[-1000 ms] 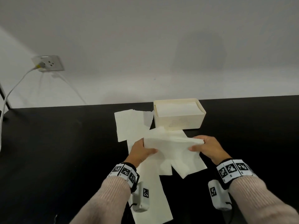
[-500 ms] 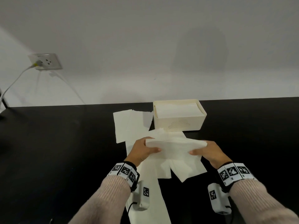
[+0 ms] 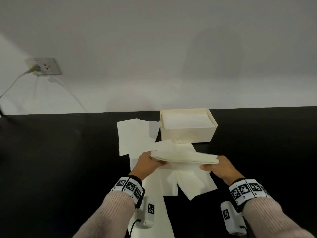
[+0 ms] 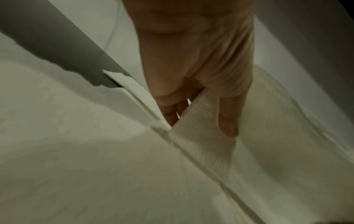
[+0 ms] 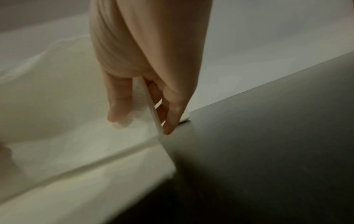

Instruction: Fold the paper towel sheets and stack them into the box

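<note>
Folded paper towel pinched at both ends: left hand, right hand. Held above loose sheets, near box.

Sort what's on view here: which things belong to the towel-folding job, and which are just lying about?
Job:
- folded sheets, pinched at either end by left hand and right hand
- box, already holding sheets
- loose sheets on the table

Lying about:
- wall socket
- cable plugged into it
</note>
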